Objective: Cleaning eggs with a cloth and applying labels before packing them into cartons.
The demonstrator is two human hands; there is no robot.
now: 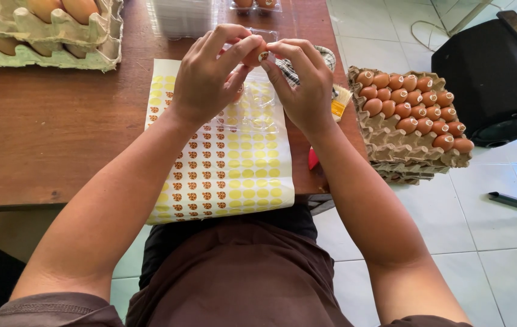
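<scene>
Scanning left to right: grey pulp egg tray (46, 57) with a few brown eggs sits at the desk's (58, 139) far-left corner. Just right of it, stack of clear plastic egg cartons (183, 17) at the far edge. Sticker sheet (222, 163) lies on the desk mid-right, yellow backing, rows of small round brown stickers on its left half, mostly bare spots on the right; its near end hangs over the near edge.

Left hand (204, 82) hovers above the sheet's far end, fingers (234, 51) curled closed around a brown egg (255, 56). Right hand (304, 85) meets it from the other side, thumb and forefinger pinched at the egg's right face, on a small round sticker (264, 56) there. Egg is held in the air between both hands, clear of the desk.

Checked cloth (325, 57) partly hidden behind the right hand near the desk's right edge. Right of the desk, off it, stack of brown pulp trays (415, 157), top one full of brown eggs. Far right, black speaker (494, 72) on the tiled floor (500, 260).
</scene>
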